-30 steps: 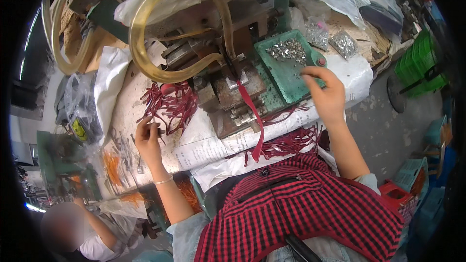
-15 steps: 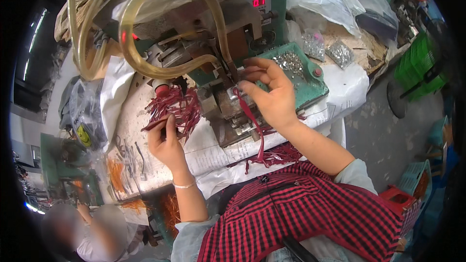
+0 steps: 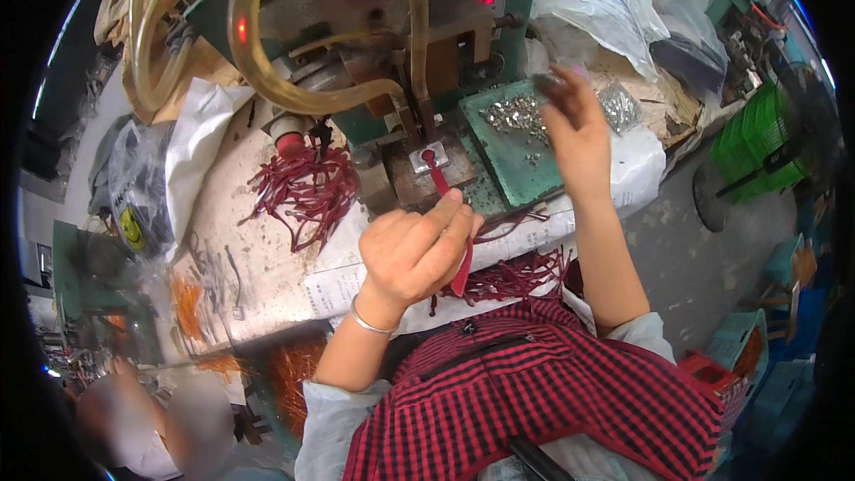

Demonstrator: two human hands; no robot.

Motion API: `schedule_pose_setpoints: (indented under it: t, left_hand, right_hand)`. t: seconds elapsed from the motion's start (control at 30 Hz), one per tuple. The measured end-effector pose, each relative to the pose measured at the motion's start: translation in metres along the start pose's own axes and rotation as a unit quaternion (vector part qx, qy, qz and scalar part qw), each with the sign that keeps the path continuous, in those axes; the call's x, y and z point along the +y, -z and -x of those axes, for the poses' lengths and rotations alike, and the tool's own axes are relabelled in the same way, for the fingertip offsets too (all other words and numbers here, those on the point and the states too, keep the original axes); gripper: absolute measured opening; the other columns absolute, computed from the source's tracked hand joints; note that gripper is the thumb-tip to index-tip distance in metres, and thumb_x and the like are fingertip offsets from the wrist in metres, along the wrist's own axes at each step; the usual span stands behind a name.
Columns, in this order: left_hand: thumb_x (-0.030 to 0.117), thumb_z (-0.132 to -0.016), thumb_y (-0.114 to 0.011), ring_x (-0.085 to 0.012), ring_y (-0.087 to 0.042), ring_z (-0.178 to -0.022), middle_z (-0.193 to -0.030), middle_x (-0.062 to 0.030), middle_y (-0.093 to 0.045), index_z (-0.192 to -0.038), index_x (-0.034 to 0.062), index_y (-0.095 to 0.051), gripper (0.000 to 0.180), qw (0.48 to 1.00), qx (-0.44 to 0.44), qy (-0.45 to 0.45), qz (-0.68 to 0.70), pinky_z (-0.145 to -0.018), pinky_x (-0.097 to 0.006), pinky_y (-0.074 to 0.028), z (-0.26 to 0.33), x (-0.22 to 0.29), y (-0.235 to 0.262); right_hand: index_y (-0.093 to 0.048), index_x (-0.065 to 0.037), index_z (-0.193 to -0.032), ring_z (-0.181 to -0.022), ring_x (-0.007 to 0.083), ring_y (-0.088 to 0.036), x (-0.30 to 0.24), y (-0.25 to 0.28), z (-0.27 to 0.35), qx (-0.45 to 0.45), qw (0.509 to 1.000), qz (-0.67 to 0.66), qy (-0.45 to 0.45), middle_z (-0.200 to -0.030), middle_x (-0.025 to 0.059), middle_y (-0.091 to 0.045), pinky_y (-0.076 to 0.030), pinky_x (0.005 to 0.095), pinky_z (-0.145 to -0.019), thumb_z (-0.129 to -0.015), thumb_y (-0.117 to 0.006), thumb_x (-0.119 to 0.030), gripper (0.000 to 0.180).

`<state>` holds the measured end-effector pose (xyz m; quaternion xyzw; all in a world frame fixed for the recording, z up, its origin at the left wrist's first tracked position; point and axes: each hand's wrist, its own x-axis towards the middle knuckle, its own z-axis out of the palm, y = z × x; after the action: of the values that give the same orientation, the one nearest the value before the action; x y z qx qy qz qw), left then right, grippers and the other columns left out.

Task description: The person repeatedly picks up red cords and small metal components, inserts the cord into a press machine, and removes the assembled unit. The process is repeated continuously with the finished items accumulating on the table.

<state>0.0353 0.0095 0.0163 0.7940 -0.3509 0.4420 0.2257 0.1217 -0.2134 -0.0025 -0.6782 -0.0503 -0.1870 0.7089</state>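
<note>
Straps (image 3: 303,191) first, the tangled dark red heap on the left side of the tabletop (image 3: 272,285): your left hand was right beside that heap half a second ago, and now it's well away from it.

Moving right, that same left hand (image 3: 405,254) is over in front of the metal block (image 3: 438,153). Your fingers (image 3: 436,218) look closed together, pinching the red strap (image 3: 439,182) partway down, with its tail hanging out below your grip. Top end of it lies on the block, seemingly in a recess, though it's too small to tell how snugly it fits. My read is that the left has taken over the strap, which leaves the right free for the metal bits.

Next over is the green tray (image 3: 525,183), with small metal pieces (image 3: 512,114) heaped toward its far side. More loose straps (image 3: 525,278) lie along the near edge, up against your checked apron (image 3: 534,338).

Furthest right, your right hand (image 3: 577,138) was at the block a moment ago and is now up by the tray's right side, fingers bent and blurred. Can't tell if they're pinching a piece or just parted, so no idea whether you've picked one up.
</note>
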Motion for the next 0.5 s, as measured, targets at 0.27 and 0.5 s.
schedule_pose_setpoints:
  t: [0.27,0.5]
  left_hand:
    - [0.004,-0.071,-0.086,-0.0164,-0.065,-0.062,-0.092,-0.0106,-0.076,-0.097,0.0060,-0.072,0.029,1.000,0.004,0.008,0.015,-0.050,-0.027,-0.046,0.006,0.000,-0.005]
    - [0.003,-0.072,-0.084,-0.0186,-0.070,-0.072,-0.101,-0.0113,-0.076,-0.098,0.0066,-0.073,0.029,0.992,-0.013,0.125,0.015,-0.058,-0.027,-0.051,0.024,0.026,0.021]
  right_hand:
    - [-0.071,-0.004,-0.098,-0.094,0.0319,-0.064,0.056,0.054,0.033,-0.070,0.921,0.383,0.014,-0.098,0.0144,-0.070,-0.049,0.0407,-0.088,-0.079,-0.073,-0.010,0.019]
    - [-0.070,-0.004,-0.086,-0.091,0.0367,-0.065,0.063,0.044,0.031,-0.053,0.826,0.557,0.061,-0.088,0.0164,-0.068,-0.050,0.0455,-0.082,-0.078,-0.075,-0.016,0.015]
